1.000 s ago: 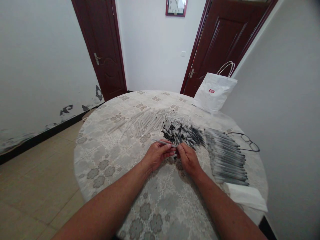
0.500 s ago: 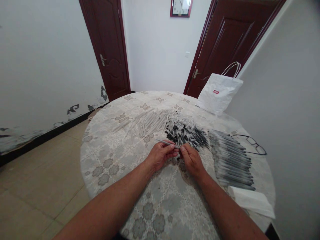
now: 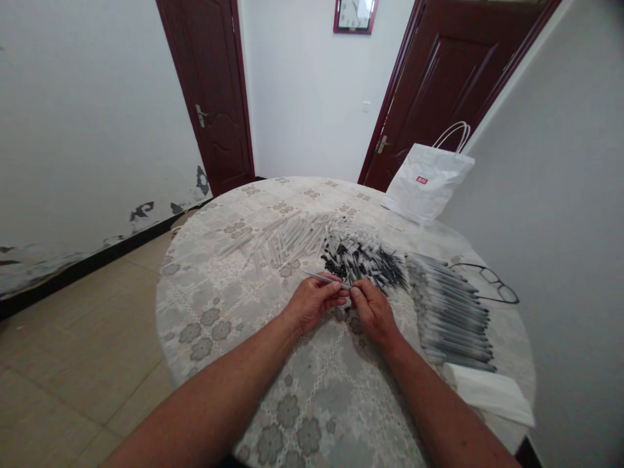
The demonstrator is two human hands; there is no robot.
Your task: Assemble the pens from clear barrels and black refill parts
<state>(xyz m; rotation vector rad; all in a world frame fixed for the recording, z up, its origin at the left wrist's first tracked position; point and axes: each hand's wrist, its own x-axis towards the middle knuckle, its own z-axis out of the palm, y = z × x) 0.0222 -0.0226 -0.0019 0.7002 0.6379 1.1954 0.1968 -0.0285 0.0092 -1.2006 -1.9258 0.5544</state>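
Observation:
Between my two hands lies a slim grey pen (image 3: 319, 277), its tip pointing left. My left hand (image 3: 316, 300) is closed around its middle, thumb on top. At the right end of the pen, the fingers of my right hand (image 3: 371, 311) pinch it, partly hiding that end. Just beyond my hands spreads a pile of black and white pen parts (image 3: 361, 257), with dark thin refills (image 3: 392, 266) at its right side. Clear-white pen barrels (image 3: 295, 239) lie loose to the left of that pile.
A row of grey pens (image 3: 455, 312) lies stacked on the right, beside eyeglasses (image 3: 492, 283) and a folded white cloth or paper (image 3: 490, 392). A white paper bag (image 3: 429, 185) stands at the back right of the round table (image 3: 195, 383), which has a patterned cover.

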